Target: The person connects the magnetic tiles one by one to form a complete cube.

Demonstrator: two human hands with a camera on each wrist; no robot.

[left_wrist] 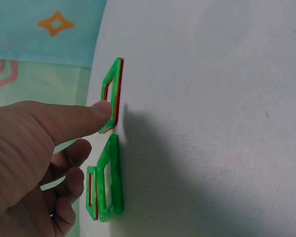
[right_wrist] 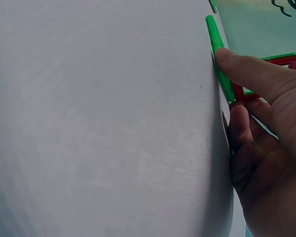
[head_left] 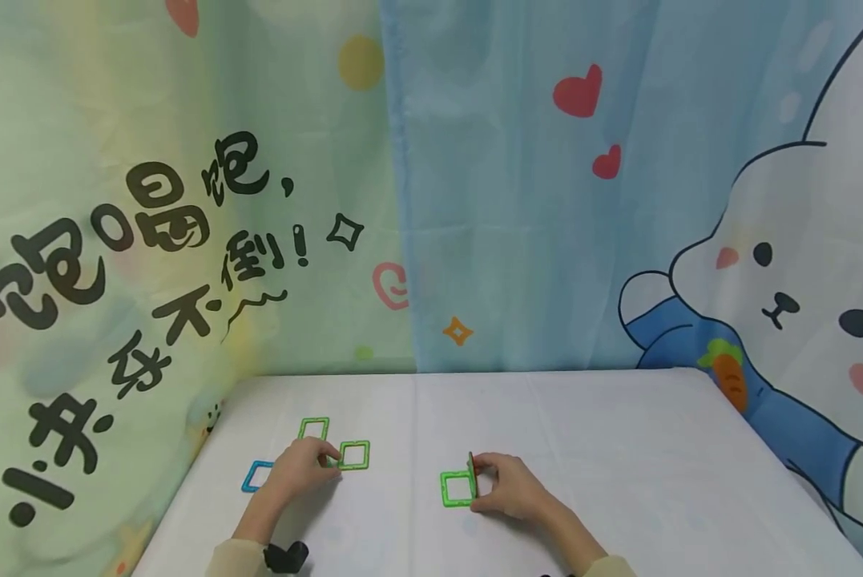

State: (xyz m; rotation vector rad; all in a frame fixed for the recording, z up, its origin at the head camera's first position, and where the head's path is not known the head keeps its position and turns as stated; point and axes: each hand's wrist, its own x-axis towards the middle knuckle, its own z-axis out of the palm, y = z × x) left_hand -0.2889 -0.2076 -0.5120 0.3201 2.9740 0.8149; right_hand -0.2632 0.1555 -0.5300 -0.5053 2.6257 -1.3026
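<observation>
Several square, open-centred magnetic tiles lie on a white-covered table. My left hand [head_left: 303,471] pinches the left edge of a green tile [head_left: 355,455]; its thumb overlaps that tile [left_wrist: 117,94] in the left wrist view. Below it there, a thicker green piece [left_wrist: 117,182] stands near the curled fingers; the left hand hides this piece in the head view. My right hand [head_left: 512,486] grips an upright tile [head_left: 472,474], green with a red side, between thumb and fingers. This tile stands at the right edge of a flat green tile [head_left: 445,490].
Another green tile [head_left: 314,421] lies beyond my left hand, partly hidden by it. A blue tile [head_left: 247,481] lies left of that wrist. The white table [head_left: 619,449] reaches back to a printed curtain [head_left: 489,240].
</observation>
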